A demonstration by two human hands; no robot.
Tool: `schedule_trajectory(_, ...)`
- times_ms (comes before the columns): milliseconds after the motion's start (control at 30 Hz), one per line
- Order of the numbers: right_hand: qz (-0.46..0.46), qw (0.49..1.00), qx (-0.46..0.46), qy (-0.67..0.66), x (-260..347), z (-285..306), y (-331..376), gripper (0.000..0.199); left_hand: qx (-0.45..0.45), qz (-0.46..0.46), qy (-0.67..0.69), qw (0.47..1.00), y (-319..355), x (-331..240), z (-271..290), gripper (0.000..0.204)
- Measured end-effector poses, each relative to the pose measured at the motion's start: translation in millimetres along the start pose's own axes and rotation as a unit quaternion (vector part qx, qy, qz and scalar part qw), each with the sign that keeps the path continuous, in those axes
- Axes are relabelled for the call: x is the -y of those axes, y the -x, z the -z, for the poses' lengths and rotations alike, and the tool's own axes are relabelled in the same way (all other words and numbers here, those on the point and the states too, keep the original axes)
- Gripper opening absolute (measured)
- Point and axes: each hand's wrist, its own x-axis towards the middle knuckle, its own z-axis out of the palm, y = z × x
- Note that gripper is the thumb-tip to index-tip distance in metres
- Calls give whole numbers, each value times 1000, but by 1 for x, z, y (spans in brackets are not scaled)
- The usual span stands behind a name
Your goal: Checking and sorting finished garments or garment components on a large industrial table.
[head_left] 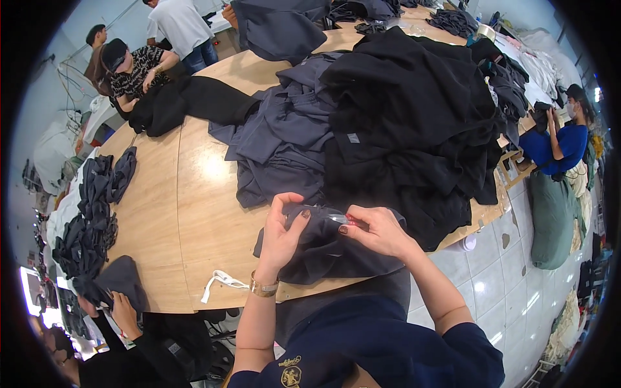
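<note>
A dark grey garment (310, 258) lies bunched at the table's near edge, right in front of me. My left hand (284, 223) grips its upper part, thumb and fingers curled round the cloth. In my right hand (375, 229) is a small red tool with a shiny, pale end (337, 218), pinched between thumb and fingers. That end touches or lies just over the cloth between my hands; its exact kind is too small to tell. Beyond them are heaped grey garments (278, 142) and a larger pile of black garments (407, 129).
A white cord or strap (223, 282) lies on the wooden table (155, 213) left of my left wrist. Co-workers handle dark garments at the far left, near left and right. More dark garments (90, 220) line the left side. A green sack (553, 220) stands on the right floor.
</note>
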Motion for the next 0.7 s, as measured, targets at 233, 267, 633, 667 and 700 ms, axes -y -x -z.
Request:
schedule_trajectory(233, 52, 996, 16, 66, 2, 5, -7, 42, 37, 4, -18, 999, 1, -8, -4, 29)
schedule_trajectory(267, 52, 996, 16, 65, 3, 6, -7, 42, 41, 1, -22, 999, 2, -8, -4, 30)
schedule_trajectory(633, 68, 991, 57, 100, 9, 14, -14, 40, 57, 11, -25, 998, 0, -6, -4, 29)
schedule_trajectory(667, 68, 991, 57, 100, 8, 14, -14, 40, 60, 9, -24, 998, 0, -5, -4, 29)
schedule_trajectory(700, 73, 991, 54, 98, 7, 13, -14, 39, 63, 7, -23, 998, 0, -5, -3, 28)
